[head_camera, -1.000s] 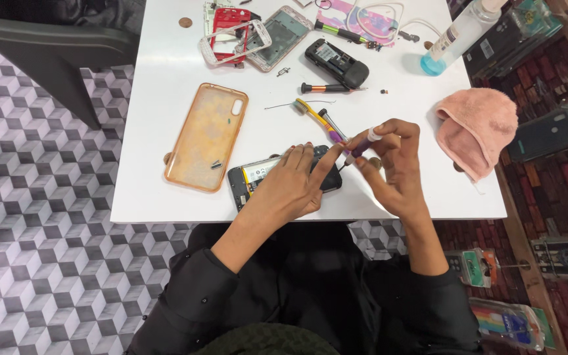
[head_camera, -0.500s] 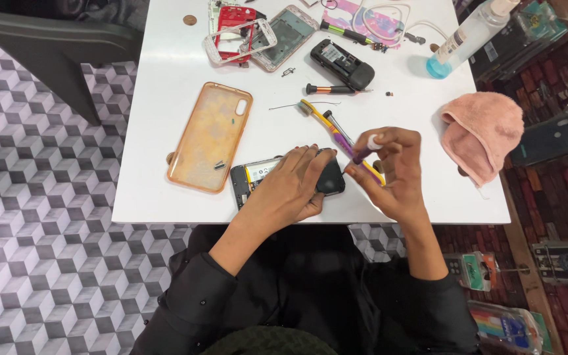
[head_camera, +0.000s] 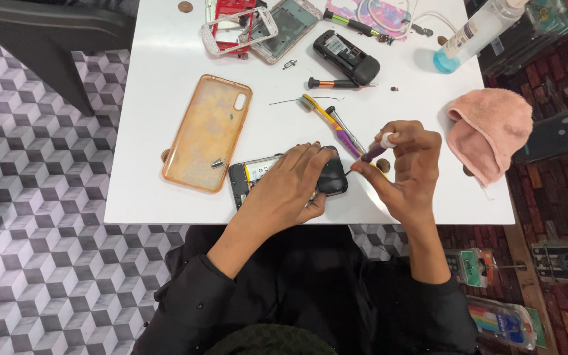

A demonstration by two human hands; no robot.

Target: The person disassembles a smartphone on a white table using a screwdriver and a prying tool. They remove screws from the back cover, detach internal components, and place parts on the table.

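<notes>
White table (head_camera: 165,59) cut off along the far side, so the red phone frame (head_camera: 231,23) and the pink-patterned thing (head_camera: 379,12) beyond the fingers show only in part. Clear bottle with blue liquid (head_camera: 474,33) cropped at its top, far right of the fingers. Pink cloth (head_camera: 491,131) just right of the right hand, overhanging the table's right edge. Orange phone case (head_camera: 206,131) left of the fingers, lying flat, with bare tabletop between it and the near edge.

Opened phone (head_camera: 284,179) close to the near edge, mostly hidden under the left hand (head_camera: 290,190); only its left end and dark right end visible. Left fingers spread flat across it, pressing it down.

Right hand (head_camera: 405,167) closed around a purple screwdriver (head_camera: 375,150), thumb and forefinger pinching the shaft, white cap under a fingertip. Tip at the phone's right end, apparently touching, though too small to be sure.

Yellow-handled tool (head_camera: 320,112) just beyond the fingers; black screwdriver (head_camera: 336,83) farther off.
</notes>
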